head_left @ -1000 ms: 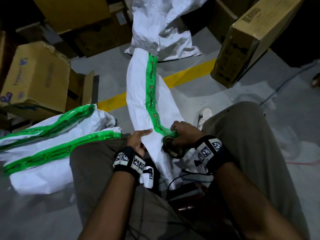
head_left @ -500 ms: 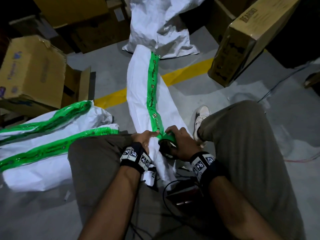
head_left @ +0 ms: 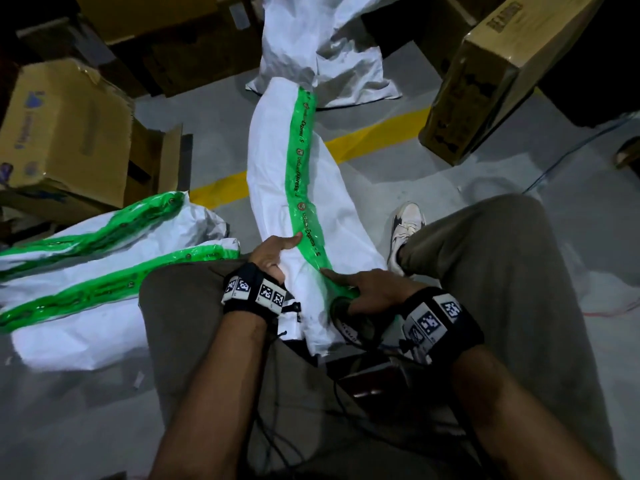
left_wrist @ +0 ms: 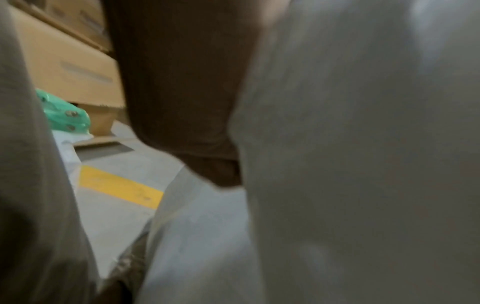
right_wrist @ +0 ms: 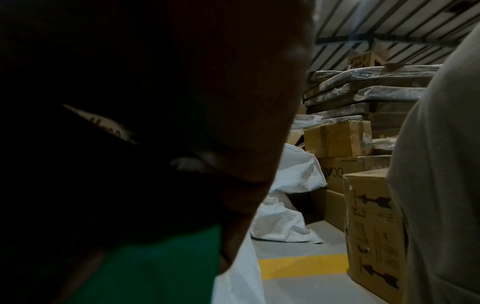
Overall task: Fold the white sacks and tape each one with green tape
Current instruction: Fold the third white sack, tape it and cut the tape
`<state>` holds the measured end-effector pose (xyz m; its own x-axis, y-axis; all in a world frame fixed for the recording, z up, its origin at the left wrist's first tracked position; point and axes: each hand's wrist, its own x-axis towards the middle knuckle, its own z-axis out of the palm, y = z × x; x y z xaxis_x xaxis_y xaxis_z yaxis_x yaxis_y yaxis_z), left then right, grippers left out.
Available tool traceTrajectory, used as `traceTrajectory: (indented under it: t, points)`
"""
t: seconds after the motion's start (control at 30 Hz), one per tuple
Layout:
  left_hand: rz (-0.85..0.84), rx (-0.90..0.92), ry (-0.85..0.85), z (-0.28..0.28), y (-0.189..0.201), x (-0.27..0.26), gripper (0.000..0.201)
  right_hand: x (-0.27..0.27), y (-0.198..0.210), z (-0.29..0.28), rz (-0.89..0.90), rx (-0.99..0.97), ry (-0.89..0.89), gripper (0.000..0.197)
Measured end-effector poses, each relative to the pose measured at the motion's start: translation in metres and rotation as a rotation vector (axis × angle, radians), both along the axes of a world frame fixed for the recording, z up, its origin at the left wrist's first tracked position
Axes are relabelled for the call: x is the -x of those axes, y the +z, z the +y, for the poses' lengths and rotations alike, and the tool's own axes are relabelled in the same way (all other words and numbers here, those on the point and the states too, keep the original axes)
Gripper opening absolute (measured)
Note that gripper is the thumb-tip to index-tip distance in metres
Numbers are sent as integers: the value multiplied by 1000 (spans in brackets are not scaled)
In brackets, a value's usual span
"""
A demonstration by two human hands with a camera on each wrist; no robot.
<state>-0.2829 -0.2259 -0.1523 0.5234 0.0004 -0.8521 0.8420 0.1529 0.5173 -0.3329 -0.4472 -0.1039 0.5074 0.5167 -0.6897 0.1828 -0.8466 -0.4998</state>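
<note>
Your left hand (head_left: 273, 252) lay with fingers straight and relaxed against the left flank of the long folded white woven sack (head_left: 277, 161), the thumb tip touching the edge of the bright green printed tape strip (head_left: 302, 161) stuck along it. Your right hand (head_left: 367, 292) had its fingers curled over the dark roll of green tape (head_left: 349, 320), the forefinger stretched forward and pressing the strip down where it left the roll. The strip carried repeated dark lettering in which "Express" could be read, with small round logos between; the rest was too small to make out. The roll's inner face bore pale writing, unreadable. The sack's long axis ran away from you, its near end between your knees and its far end pointing at a heap of loose crumpled white sacks (head_left: 322, 53), crossing the yellow painted floor line (head_left: 374, 133). Left of your knee lay two already taped white sack bundles (head_left: 104, 271), their green stripes slanting up to the right. A brown cardboard carton with blue print (head_left: 65, 129) stood at far left, its words blurred. A tilted brown carton with dark block lettering (head_left: 491, 74) stood at right, illegible.
</note>
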Motion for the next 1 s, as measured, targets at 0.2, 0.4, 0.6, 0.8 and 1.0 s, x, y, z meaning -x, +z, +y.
traceTrajectory:
  t: [0.2, 0.4, 0.6, 0.8, 1.0]
  points:
    - [-4, 366, 24, -27, 29, 34, 23, 7, -1, 12, -92, -7, -67, 98]
    - [7, 104, -39, -57, 25, 43, 67, 6, -5, 8, -236, -64, -255, 52]
    - [-101, 41, 239, -61, 9, 35, 68, 11, -3, 1, -460, -235, -665, 53]
    - [-266, -52, 391, -62, 38, 31, 39, 34, -6, 7, -564, -269, -673, 65]
    - [-280, -24, 435, -58, 47, 31, 37, 28, 11, -3, -343, -30, -350, 82]
